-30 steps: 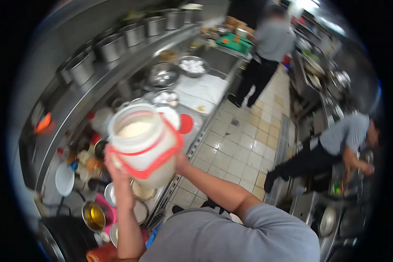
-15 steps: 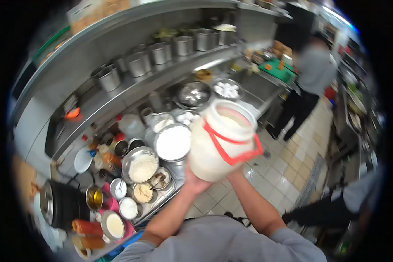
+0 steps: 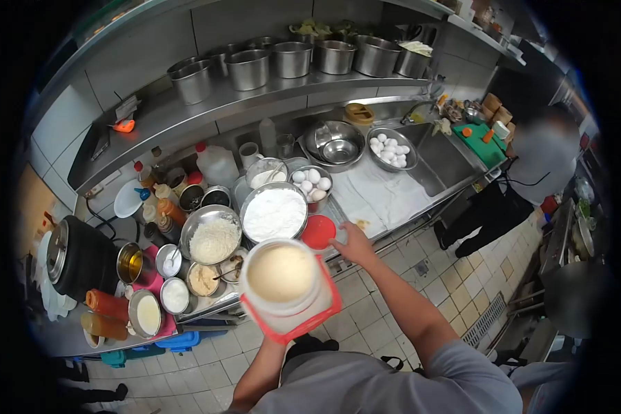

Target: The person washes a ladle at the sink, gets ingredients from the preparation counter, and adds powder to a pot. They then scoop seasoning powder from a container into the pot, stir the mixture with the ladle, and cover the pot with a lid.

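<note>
A large translucent jar [image 3: 281,276] with a red handle stands open in front of my body, pale contents showing at its mouth. My left hand is hidden beneath or behind the jar; only the forearm shows. At the counter's front edge, my right hand [image 3: 354,245] reaches to a round red lid [image 3: 318,232], fingertips at its right rim; whether they grip it is not clear. Beyond the jar sit a bowl of white powder [image 3: 274,214] and a bowl of eggs [image 3: 312,185].
Steel pots [image 3: 247,69] line the shelf above. Sauce bottles and small bowls crowd the counter's left, beside a black cooker [image 3: 83,255]. A bowl of eggs [image 3: 392,149] sits near the sink [image 3: 438,162]. A person [image 3: 531,165] stands at the right by a green board [image 3: 481,143].
The jar has moved left and lower, now more upright. My right hand has left it and reached to the red lid. The view has turned toward the counter.
</note>
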Action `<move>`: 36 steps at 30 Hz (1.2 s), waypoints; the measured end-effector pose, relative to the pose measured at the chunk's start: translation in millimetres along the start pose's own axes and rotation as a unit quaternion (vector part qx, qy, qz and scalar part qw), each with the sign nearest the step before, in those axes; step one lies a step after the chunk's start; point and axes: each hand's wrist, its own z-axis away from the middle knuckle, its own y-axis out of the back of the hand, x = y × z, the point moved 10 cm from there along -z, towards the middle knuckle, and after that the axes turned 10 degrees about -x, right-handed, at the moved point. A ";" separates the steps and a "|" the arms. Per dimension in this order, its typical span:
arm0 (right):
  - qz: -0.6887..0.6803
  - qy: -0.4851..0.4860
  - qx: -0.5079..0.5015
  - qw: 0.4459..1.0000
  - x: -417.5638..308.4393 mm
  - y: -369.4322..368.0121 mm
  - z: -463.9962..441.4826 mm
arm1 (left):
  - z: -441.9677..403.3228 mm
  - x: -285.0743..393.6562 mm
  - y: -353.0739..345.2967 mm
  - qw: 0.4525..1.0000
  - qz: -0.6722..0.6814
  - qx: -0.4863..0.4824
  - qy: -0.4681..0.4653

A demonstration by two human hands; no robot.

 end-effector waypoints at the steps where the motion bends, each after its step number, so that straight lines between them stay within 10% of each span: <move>1: -0.008 0.003 -0.007 1.000 -1.8 -11.9 -9.6 | 11.6 13.9 7.5 1.000 -0.011 0.018 -0.021; 3: 0.192 -0.024 -0.045 0.980 -7.9 -37.8 -40.1 | 33.2 42.6 18.6 0.996 -0.037 0.046 -0.066; 9: 0.200 -0.023 -0.137 0.970 32.7 -113.0 -89.3 | 71.7 102.9 8.6 0.972 -0.098 0.073 -0.201; 16: 0.046 -0.050 -0.171 0.983 49.2 29.1 -59.4 | 50.3 70.4 -21.1 0.956 -0.097 0.060 -0.272; 18: -0.188 0.198 -0.148 0.951 22.6 76.9 -46.4 | 22.4 44.4 -31.7 0.958 -0.090 0.042 -0.268; 23: -0.107 0.478 -0.236 0.839 -110.0 173.4 32.4 | -65.1 -32.8 -49.3 0.975 -0.085 -0.006 -0.207; 30: 0.073 0.505 -0.173 0.843 -120.5 245.0 24.2 | -140.9 -56.4 -56.5 0.975 -0.056 0.037 -0.212; 33: 0.001 0.393 -0.110 0.913 -144.9 249.6 -10.4 | -142.6 -26.2 -95.1 0.950 -0.100 -0.002 -0.295; 36: -0.138 0.349 -0.135 0.917 -176.5 237.0 -67.1 | -95.9 44.3 -127.1 0.763 -0.343 0.065 -0.544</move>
